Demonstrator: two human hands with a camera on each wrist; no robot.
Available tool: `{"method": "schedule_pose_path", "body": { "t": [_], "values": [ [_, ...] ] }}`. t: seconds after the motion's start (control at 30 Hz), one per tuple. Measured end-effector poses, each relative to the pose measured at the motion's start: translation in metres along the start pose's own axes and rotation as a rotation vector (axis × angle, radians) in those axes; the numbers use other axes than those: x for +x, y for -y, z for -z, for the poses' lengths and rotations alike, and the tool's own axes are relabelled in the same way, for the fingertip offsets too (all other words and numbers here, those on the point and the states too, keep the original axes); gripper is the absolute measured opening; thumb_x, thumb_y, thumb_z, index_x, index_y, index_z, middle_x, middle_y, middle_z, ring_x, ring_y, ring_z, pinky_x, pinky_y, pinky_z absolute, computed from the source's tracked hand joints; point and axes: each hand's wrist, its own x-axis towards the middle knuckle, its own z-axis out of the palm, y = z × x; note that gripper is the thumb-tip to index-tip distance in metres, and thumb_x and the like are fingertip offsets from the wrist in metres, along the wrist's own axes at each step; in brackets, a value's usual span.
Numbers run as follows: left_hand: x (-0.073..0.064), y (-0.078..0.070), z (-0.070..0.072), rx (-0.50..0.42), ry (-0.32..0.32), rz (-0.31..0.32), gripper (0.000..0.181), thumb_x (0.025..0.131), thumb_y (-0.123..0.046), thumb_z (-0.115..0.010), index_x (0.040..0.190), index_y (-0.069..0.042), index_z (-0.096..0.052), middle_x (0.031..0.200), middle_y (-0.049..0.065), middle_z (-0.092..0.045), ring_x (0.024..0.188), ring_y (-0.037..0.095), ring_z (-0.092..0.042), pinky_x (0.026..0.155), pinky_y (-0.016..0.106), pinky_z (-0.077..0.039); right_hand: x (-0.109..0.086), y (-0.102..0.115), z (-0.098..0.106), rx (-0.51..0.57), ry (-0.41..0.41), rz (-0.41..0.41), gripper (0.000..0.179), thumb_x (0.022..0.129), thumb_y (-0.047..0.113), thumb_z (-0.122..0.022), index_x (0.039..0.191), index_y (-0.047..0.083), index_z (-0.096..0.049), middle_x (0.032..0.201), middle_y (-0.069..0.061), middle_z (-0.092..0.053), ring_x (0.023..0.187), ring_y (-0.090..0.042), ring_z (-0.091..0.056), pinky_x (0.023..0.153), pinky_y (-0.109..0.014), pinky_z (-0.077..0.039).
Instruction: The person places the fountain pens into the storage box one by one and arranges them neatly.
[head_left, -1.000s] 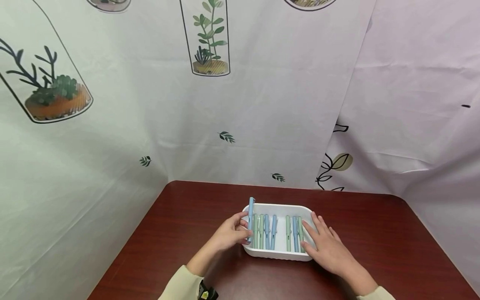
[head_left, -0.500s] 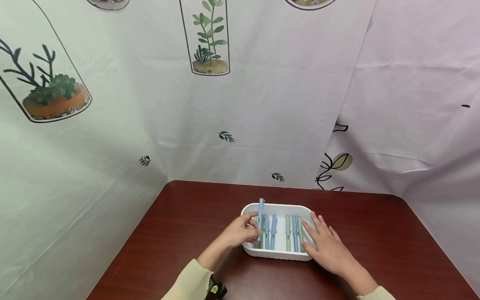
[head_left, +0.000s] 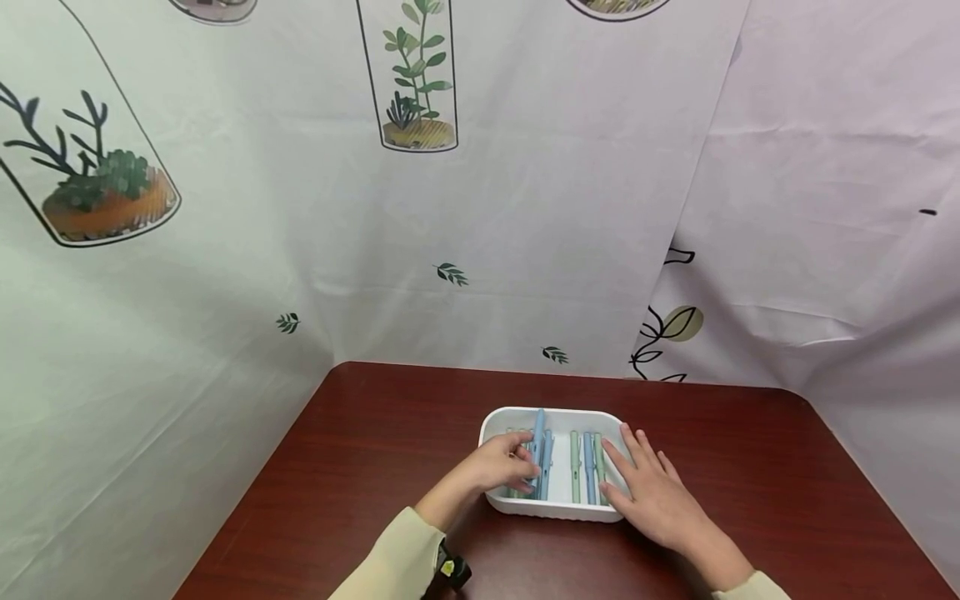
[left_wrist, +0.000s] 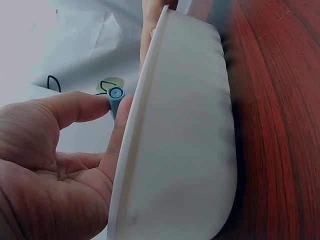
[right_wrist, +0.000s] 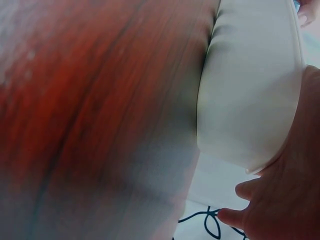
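Note:
A blue pen [head_left: 538,432] is pinched between the thumb and fingers of my left hand [head_left: 501,465], over the left half of a white tray [head_left: 555,510]. In the left wrist view the pen's round end [left_wrist: 115,93] points at the camera, just above the rim. Beneath that hand lie green and blue pens, partly hidden; one blue pen [head_left: 546,479] shows right beside the held one. My right hand [head_left: 651,493] rests over the tray's right end, fingers spread. Close to its fingertips lie a green pen [head_left: 575,467], a blue pen [head_left: 589,467] and another green pen [head_left: 600,454].
The tray stands on a dark red wooden table [head_left: 397,417]. Behind and beside the table hangs a pale cloth [head_left: 495,208] printed with plants and jars. A dark band [head_left: 453,569] sits at my left sleeve.
My left hand has carried the blue pen rightward from the tray's left edge, past the green pens, and a little lower. The right hand stays where it was.

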Motion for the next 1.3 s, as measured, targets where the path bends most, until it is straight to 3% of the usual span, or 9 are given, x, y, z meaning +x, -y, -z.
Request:
{"method": "schedule_pose_path", "body": {
  "t": [0.33,0.63,0.97,1.3],
  "values": [
    [0.01,0.0,-0.011,0.042,-0.003,0.037,0.06,0.087,0.004,-0.069,0.142,0.013,-0.047,0.09,0.008,-0.056,0.066,0.016,-0.063,0.067,0.038,-0.062,-0.001,0.0,-0.001,0.011,0.008,0.002,0.068,0.099,0.051,-0.057,0.155,0.016,-0.044,0.166,-0.02,-0.021,0.15,-0.047,-0.019,0.113,-0.072,-0.022],
    [0.016,-0.001,-0.02,0.145,0.004,0.082,0.053,0.085,0.003,-0.071,0.135,0.013,-0.054,0.085,0.007,-0.06,0.062,0.016,-0.067,0.066,0.035,-0.062,-0.002,-0.001,-0.002,0.007,-0.008,0.017,0.067,0.099,0.05,-0.058,0.154,0.015,-0.045,0.166,-0.02,-0.023,0.15,-0.047,-0.021,0.112,-0.071,-0.024],
    [0.022,-0.003,-0.029,0.162,0.012,0.135,0.042,0.086,0.005,-0.07,0.124,0.016,-0.06,0.085,0.012,-0.062,0.064,0.019,-0.068,0.064,0.032,-0.061,-0.002,-0.002,-0.001,0.006,-0.01,0.027,0.066,0.099,0.05,-0.058,0.154,0.015,-0.045,0.166,-0.02,-0.023,0.15,-0.046,-0.021,0.113,-0.07,-0.024],
    [0.025,-0.007,-0.036,0.221,0.005,0.141,0.042,0.088,0.002,-0.07,0.126,0.017,-0.059,0.096,0.016,-0.066,0.072,0.028,-0.073,0.064,0.033,-0.061,-0.001,-0.003,0.0,0.01,-0.004,0.022,0.066,0.099,0.05,-0.058,0.154,0.015,-0.046,0.166,-0.02,-0.022,0.15,-0.046,-0.021,0.112,-0.071,-0.024]
  ]
}}
